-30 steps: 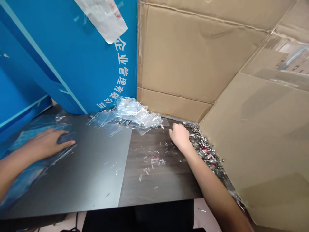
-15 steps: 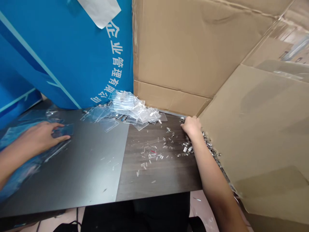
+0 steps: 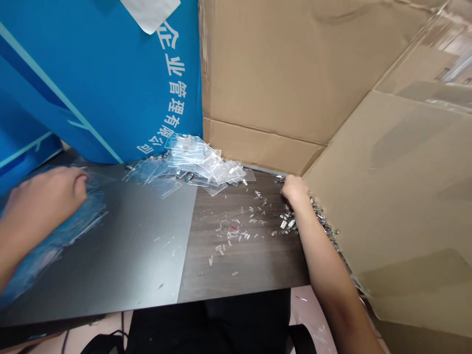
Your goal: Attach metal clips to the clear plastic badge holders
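My right hand [image 3: 295, 191], right of the heap of clear sleeves [image 3: 199, 164], curls into metal clips [image 3: 321, 223] banked against the cardboard [image 3: 387, 196], likely so none spill. Left of that heap, my left hand [image 3: 44, 196] lies bent-fingered on blue-tinted sleeves [image 3: 73, 228], steadying them; whether either pinches anything, I can't tell.

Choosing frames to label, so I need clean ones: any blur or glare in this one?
Head view: the left hand and the plastic under it are blurred; the right hand at the clips is sharp; the grey mat shows a soft sheen, no hard glare; light is even, shadows faint.
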Tool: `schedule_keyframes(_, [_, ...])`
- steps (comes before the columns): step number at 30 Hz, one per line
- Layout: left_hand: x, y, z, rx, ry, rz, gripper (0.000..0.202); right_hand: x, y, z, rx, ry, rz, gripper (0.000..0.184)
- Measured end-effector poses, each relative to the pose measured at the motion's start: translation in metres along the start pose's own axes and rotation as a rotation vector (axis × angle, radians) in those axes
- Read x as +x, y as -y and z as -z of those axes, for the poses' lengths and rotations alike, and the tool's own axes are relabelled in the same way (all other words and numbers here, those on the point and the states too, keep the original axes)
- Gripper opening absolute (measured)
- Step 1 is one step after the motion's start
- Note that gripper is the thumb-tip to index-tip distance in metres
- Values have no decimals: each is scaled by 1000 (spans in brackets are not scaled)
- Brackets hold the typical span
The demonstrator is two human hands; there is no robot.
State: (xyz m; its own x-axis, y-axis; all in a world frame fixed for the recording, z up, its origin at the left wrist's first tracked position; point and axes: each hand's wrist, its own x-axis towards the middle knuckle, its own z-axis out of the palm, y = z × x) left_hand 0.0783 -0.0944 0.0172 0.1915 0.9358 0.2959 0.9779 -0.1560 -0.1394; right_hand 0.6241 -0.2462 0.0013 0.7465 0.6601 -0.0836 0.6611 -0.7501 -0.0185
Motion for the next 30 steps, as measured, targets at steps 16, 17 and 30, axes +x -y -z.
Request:
schedule_keyframes(16, [-38, -176, 24, -1715, 379, 24, 20, -11, 8, -1, -46, -39, 53, 37])
schedule_keyframes(17, [-40, -181, 22, -1763, 463, 14, 28, -12, 9, 0, -49, -43, 64, 37])
schedule_keyframes(30, [-58, -184, 0, -1947, 733, -91, 75, -28, 23, -3, -56, -74, 148, 40])
